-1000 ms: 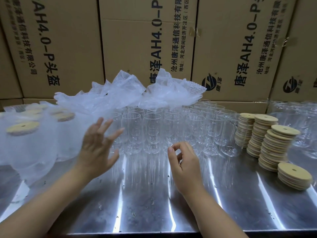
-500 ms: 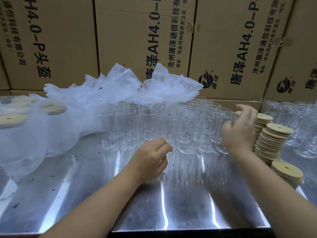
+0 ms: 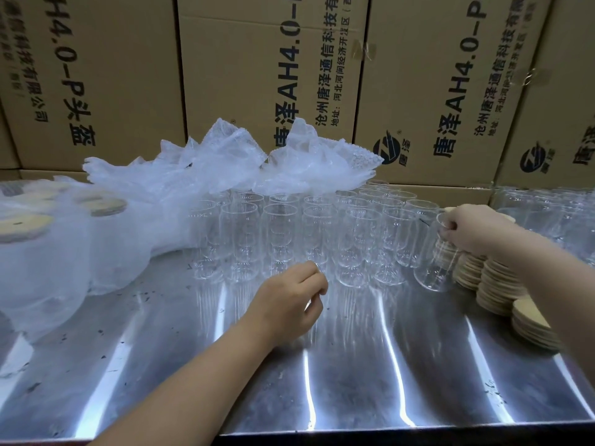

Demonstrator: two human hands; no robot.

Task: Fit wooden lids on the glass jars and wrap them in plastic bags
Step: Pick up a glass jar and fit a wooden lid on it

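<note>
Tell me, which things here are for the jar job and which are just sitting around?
For the job:
glass jars
end jar that the right hand grips at its rim
wooden lids
plastic bags
wrapped jars, already lidded

Just sitting around:
cardboard boxes stacked behind
steel table, which only holds everything

Jars (image 3: 283, 233) mid-table (image 3: 354, 381), bags (image 3: 225, 165) atop them, lids (image 3: 495, 278) right, boxes (image 3: 257, 75) behind
</note>
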